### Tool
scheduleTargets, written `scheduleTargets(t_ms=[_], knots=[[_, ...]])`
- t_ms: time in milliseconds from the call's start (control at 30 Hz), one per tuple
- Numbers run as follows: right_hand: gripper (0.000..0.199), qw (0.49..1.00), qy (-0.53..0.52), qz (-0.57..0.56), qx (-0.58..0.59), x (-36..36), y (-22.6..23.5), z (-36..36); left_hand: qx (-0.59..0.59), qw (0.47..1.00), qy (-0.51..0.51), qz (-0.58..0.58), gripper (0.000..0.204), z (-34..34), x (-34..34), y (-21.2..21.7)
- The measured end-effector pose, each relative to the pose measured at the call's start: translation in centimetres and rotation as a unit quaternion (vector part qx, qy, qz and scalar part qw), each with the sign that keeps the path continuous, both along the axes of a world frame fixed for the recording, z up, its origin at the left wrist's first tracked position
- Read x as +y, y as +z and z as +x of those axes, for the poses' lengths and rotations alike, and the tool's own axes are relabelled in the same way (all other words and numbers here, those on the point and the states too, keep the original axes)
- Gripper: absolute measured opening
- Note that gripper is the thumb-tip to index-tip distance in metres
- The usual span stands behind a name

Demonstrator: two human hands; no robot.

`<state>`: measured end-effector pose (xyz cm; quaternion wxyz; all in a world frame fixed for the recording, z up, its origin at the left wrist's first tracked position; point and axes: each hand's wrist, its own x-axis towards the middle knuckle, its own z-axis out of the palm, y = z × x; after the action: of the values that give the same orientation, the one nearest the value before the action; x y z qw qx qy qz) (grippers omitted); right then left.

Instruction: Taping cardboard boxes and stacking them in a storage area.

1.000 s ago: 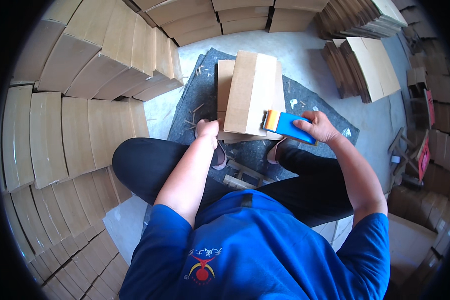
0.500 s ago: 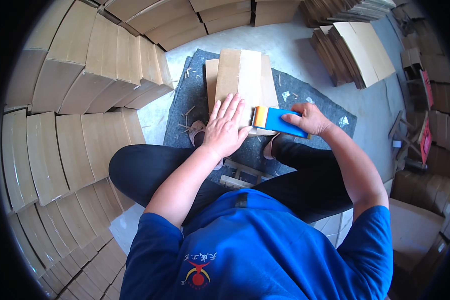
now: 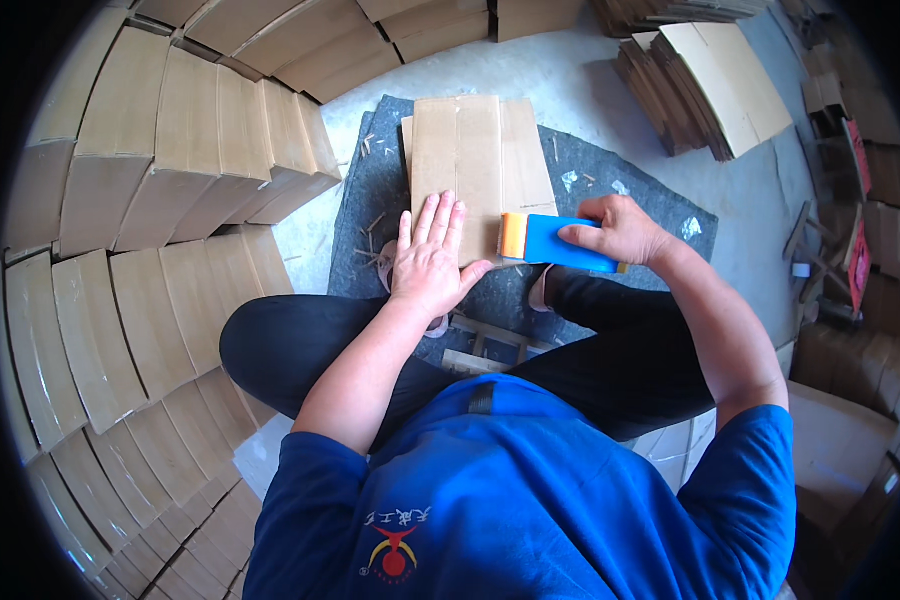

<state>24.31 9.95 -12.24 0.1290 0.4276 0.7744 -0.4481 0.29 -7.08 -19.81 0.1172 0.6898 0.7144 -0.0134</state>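
Left hand: your left hand (image 3: 430, 262) lies palm down, its fingers straight and a little apart, thumb spread toward the right; it grips nothing.
Cardboard carton: under your left palm and reaching away beyond its fingertips is the brown cardboard carton (image 3: 478, 160). You seem to rest the hand flat, rather than curled, so that the carton stays put under a broad, even weight. How deep it is cannot be told from above.
Right hand: to the right of your left one, your right hand (image 3: 618, 232) is wrapped around a tool, thumb along its upper face, probably to steer it firmly.
Blue tool: the blue tool (image 3: 560, 246) sticks out from your right fist toward your left hand. Its orange-yellow head lies over the carton's near part, just beside your left thumb; whether it presses down is unclear.
Dark mat: beneath the carton and around both hands spreads a dark mat (image 3: 650, 212) with scraps on it, likely a work surface over the floor.
Flat stack: well beyond your right hand leans a stack of flat cardboard (image 3: 735, 90), apart from the work.
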Motion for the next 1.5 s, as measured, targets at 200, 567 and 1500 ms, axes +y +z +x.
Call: scheduleTargets(t_ms=[200,567,1500], knots=[[0.056,0.997,-0.014,0.014,-0.072,2.0,0.6,5.6,-0.021,1.0,0.0,0.013,0.092,0.0,0.1,0.2],[0.047,0.966,0.021,0.174,-0.191,-6.2,-2.2,-4.7,-0.024,1.0,-0.003,0.017,0.089,0.3,0.3,-0.3],[0.041,0.935,0.219,0.081,-0.268,-9.3,-10.5,-5.9,-0.456,0.776,0.434,-0.02,0.092,-4.9,2.8,-3.6]])
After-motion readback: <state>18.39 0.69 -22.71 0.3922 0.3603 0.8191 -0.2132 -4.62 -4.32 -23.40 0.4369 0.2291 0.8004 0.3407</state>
